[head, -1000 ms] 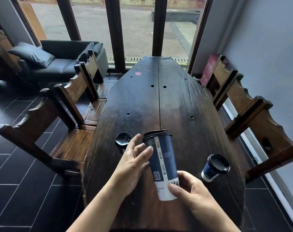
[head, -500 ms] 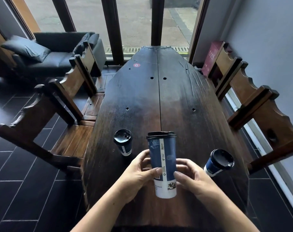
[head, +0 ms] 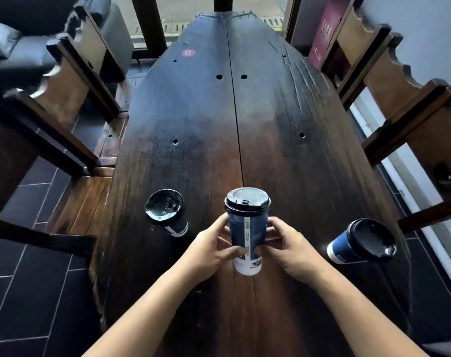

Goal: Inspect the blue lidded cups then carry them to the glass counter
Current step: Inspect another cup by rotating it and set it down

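A café seating area: a long wooden table (head: 270,124) with a red number sticker (head: 188,52), carved wooden chairs (head: 64,81), takeaway cups (head: 165,211), and a leather sofa (head: 20,55) by tall windows (head: 183,11).

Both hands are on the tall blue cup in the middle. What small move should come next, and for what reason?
Probably set the tall cup down on the table and free one hand. The left hand and the right hand both grip this one cup, upright with its lid on, while the left smaller cup and the right smaller cup stand untouched.
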Demonstrator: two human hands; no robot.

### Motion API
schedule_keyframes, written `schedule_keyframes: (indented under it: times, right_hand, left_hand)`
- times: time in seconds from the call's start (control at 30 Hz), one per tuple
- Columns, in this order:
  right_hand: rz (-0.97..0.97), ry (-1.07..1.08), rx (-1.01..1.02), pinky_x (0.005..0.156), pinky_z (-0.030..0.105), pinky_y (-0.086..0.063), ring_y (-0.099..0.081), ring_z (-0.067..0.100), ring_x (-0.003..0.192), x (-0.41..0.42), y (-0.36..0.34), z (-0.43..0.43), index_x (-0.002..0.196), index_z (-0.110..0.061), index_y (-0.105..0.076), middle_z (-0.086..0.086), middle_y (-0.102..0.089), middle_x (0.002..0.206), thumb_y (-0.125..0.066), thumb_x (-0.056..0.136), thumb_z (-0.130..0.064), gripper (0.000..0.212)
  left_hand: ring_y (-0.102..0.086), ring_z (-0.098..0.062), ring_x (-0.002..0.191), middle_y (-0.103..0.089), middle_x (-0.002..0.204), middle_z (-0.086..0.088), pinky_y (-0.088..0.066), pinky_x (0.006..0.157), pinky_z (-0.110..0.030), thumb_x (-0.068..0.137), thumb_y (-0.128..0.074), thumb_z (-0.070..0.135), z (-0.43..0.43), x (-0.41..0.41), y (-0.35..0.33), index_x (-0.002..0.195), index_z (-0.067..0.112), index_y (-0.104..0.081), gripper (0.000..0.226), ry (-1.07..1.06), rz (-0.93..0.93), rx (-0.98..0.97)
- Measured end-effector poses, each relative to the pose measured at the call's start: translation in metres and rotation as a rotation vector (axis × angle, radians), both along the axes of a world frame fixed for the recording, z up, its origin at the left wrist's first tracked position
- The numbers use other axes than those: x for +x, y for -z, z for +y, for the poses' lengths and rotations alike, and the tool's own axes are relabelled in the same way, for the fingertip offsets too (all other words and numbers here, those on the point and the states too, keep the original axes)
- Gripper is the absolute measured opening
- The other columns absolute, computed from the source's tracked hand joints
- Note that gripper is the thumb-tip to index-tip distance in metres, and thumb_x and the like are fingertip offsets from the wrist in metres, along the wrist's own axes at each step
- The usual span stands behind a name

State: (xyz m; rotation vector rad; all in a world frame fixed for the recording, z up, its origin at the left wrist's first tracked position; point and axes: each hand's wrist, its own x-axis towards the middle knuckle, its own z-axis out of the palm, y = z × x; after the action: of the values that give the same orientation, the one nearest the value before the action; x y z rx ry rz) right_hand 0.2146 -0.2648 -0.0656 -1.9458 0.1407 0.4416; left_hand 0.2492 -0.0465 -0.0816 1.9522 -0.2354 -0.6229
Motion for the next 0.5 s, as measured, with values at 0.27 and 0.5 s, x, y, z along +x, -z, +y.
schedule_keyframes:
  times: [0.27, 0.5]
  right_hand:
    - [-0.122, -0.069, -0.194, 0.085, 0.038, -0.061, -0.075, 0.009, 0.095, 0.060, 0.057, -0.009, 0.129, -0.020, -0.053, -0.004, -0.075, 0.110, -0.077, 0.084, -0.009, 0.053]
    - [-0.169, -0.037, -0.232, 0.088, 0.046, -0.059, -0.073, 0.017, 0.099, 0.071, 0.085, -0.012, 0.132, -0.032, -0.047, -0.005, -0.076, 0.107, -0.072, 0.083, -0.013, 0.058]
  left_hand:
    - [-0.072, 0.001, 0.085, -0.069, 0.112, 0.014, -0.062, 0.082, -0.031, 0.082, -0.085, 0.021, -0.015, 0.054, 0.053, 0.137, 0.036, -0.045, 0.070, 0.002, -0.206, 0.148]
    - [-0.070, 0.008, 0.084, -0.068, 0.100, 0.021, -0.059, 0.077, -0.020, 0.081, -0.085, 0.018, -0.031, 0.061, 0.080, 0.136, 0.035, -0.043, 0.072, -0.092, -0.259, 0.140]
